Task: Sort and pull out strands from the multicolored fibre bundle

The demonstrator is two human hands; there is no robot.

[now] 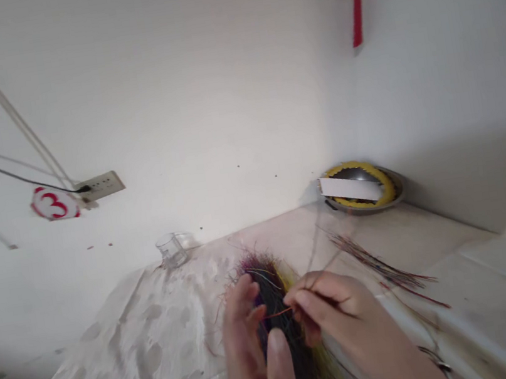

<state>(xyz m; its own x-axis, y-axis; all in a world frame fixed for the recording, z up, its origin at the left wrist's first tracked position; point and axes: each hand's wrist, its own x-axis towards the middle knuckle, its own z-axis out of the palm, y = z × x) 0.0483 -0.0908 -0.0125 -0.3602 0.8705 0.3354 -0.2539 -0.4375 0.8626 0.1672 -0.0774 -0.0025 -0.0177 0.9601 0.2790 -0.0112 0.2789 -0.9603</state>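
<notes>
A thick bundle of fine strands (275, 294), black in the middle with purple and yellow at its sides, lies on the cloth before me. My left hand (252, 348) is at its left side, fingers curved and apart, thumb stretched out over the dark strands. A thin orange strand (278, 314) crosses the bundle between my two hands. My right hand (343, 315) pinches this strand at the bundle's right side. Part of the bundle is hidden behind my hands, and blur hides whether the left fingers touch the strand.
Loose reddish-brown strands (378, 266) lie to the right. A metal bowl (398, 187) holding a yellow ring (388, 185) and a white strip (350, 189) stands in the back corner. A glass cup (171, 250) is at the back left. A wrinkled pale cloth (170, 335) covers the table.
</notes>
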